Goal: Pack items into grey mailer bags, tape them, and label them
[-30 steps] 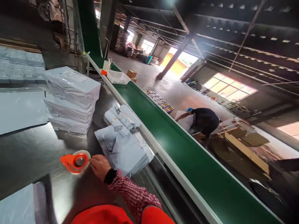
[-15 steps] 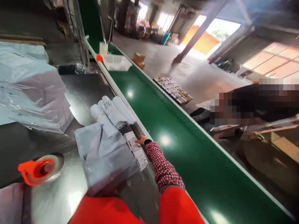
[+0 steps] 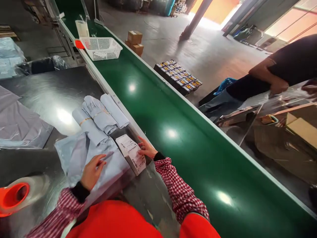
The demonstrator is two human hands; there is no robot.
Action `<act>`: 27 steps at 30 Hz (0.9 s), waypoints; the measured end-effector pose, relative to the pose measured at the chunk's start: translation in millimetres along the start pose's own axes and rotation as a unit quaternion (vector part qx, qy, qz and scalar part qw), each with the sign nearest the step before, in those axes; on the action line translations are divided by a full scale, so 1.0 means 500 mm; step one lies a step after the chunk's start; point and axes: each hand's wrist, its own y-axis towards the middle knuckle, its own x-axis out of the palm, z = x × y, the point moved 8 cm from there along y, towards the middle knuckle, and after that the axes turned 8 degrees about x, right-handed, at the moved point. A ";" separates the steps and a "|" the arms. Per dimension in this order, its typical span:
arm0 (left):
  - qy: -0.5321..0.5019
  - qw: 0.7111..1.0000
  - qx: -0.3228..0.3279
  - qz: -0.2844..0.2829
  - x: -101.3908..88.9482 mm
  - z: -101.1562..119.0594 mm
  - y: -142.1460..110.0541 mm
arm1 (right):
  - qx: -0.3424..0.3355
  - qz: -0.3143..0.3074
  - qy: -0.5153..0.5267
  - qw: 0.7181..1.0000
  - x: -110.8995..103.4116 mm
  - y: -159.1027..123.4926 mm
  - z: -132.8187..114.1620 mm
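My right hand (image 3: pixel 148 149) is at the right edge of a stack of white printed labels (image 3: pixel 133 153), thumb at the top label and fingers spread. My left hand (image 3: pixel 93 171) hovers over or touches a pile of grey plastic mailing bags (image 3: pixel 114 165); its fingers are bent and apart, with nothing seen in them. Behind the labels lie several rolled bundles of grey bags (image 3: pixel 99 114), two of them with bands round them.
A green conveyor belt (image 3: pixel 160 115) runs along the table's right side, with a white plastic basket (image 3: pixel 102 49) at its far end. An orange tape dispenser (image 3: pixel 16 198) sits at lower left. Across the belt, a person (image 3: pixel 269 76) handles clear plastic beside open cardboard (image 3: pixel 284 155).
My left hand has come into view over the grey bags. My right hand stays by the labels. The view has tilted down, and the tape dispenser now sits further left.
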 end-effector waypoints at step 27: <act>0.097 0.976 0.051 -0.186 0.302 -0.036 0.174 | -0.311 0.319 -0.118 0.887 -0.071 -0.234 -0.168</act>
